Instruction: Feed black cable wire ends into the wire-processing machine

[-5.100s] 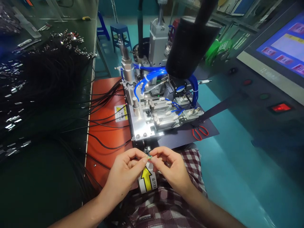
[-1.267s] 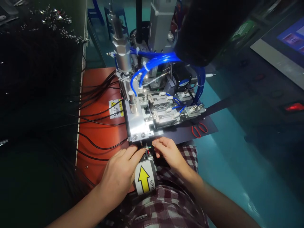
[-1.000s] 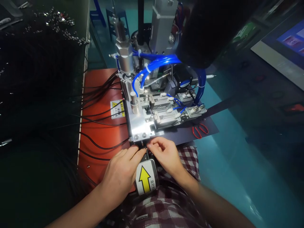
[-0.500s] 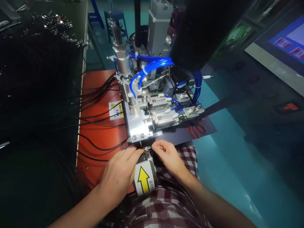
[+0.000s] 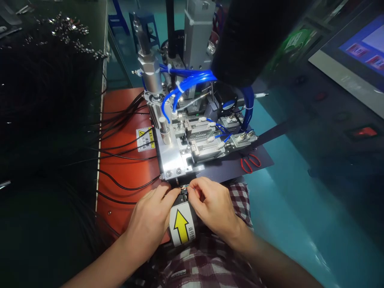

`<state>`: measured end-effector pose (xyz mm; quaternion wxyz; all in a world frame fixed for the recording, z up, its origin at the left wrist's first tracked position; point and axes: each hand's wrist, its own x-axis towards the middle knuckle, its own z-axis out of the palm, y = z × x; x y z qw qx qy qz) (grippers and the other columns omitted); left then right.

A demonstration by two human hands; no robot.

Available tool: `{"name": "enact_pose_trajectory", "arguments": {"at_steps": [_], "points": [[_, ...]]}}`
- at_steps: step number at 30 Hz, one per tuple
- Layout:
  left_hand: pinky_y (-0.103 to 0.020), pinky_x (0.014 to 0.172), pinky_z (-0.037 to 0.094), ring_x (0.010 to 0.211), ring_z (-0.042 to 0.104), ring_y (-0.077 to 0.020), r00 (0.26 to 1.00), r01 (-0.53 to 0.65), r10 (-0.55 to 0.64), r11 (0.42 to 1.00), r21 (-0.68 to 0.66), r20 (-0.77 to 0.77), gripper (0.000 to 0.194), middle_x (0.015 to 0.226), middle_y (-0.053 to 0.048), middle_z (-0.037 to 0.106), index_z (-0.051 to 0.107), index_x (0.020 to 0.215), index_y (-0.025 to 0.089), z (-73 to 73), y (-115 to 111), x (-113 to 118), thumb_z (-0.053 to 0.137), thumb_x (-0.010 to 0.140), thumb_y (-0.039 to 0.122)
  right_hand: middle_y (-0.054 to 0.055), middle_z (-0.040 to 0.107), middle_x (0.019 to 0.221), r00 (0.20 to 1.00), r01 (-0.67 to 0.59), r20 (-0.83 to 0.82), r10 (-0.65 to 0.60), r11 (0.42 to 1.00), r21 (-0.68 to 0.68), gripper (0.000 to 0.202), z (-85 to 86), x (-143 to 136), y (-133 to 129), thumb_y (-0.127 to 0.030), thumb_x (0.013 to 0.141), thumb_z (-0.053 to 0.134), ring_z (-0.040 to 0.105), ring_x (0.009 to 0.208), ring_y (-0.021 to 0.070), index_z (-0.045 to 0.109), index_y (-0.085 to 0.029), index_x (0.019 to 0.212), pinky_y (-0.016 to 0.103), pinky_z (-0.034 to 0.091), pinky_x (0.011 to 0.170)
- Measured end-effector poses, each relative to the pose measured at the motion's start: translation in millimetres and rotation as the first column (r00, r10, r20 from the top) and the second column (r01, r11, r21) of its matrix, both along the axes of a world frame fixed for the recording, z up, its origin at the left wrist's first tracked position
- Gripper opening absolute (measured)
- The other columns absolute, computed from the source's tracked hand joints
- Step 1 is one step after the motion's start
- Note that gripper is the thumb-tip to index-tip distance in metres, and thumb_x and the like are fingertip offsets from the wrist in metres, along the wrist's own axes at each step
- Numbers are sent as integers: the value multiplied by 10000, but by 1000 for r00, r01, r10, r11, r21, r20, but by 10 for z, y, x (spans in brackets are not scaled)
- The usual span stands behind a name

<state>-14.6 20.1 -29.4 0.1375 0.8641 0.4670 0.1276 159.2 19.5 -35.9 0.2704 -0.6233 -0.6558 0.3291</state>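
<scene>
Both hands, left (image 5: 180, 189) and right (image 5: 189, 188), meet at lower center, fingertips nearly together above the yellow arrow (image 5: 181, 226); blue tubes (image 5: 198, 79) arch over the metal machine (image 5: 175, 154) mid-frame, red-handled scissors (image 5: 251, 163) lying to its right.

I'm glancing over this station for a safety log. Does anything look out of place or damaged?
Possibly the red-handled scissors: they lie loose near the edge of the dark plate, beside the machine. I see no spill or damage.

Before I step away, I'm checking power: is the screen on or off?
On: the screen is lit blue and shows pinkish buttons.
</scene>
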Motion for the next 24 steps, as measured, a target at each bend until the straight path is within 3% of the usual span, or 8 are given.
{"name": "enact_pose_trajectory", "arguments": {"at_steps": [5,10,15,17,24], "points": [[-352,625,532,732,605,-225,1000,3,-3,1000,-7,-7,311,890,-89,601,616,1062,152,7,-1,-4,480,796,64,-44,411,554,892,-50,-438,-107,942,-332,167,-164,39,13,-288,850,483,372,486,108,516,-191,718,221,300,445],[-358,613,538,715,609,-227,1000,-4,4,1000,-17,-10,317,884,-90,607,628,1049,146,41,1,7,495,780,44,-28,442,618,931,-27,-361,-47,980,-198,143,-150,56,16,-245,836,505,399,574,116,535,-186,709,239,347,542],[-343,594,533,705,609,-225,998,4,-3,1000,22,-68,350,868,-85,605,627,1057,152,40,1,24,486,765,20,-57,404,539,841,-161,-533,-92,899,-408,137,-180,110,135,-269,798,525,348,466,88,533,-169,706,219,273,439],[-343,587,530,704,608,-228,995,9,-4,998,58,-97,349,870,-87,607,624,1062,154,30,-4,22,486,768,27,-61,406,532,816,-176,-566,-115,885,-432,158,-217,122,158,-290,785,546,355,451,84,529,-166,688,216,273,428],[-315,590,526,705,614,-215,995,35,-28,996,76,-98,362,861,-84,614,622,1052,141,32,-6,0,467,753,8,-45,455,588,853,-78,-512,-98,947,-311,227,-322,69,73,-379,856,501,438,502,104,527,-184,742,231,352,477]]}}
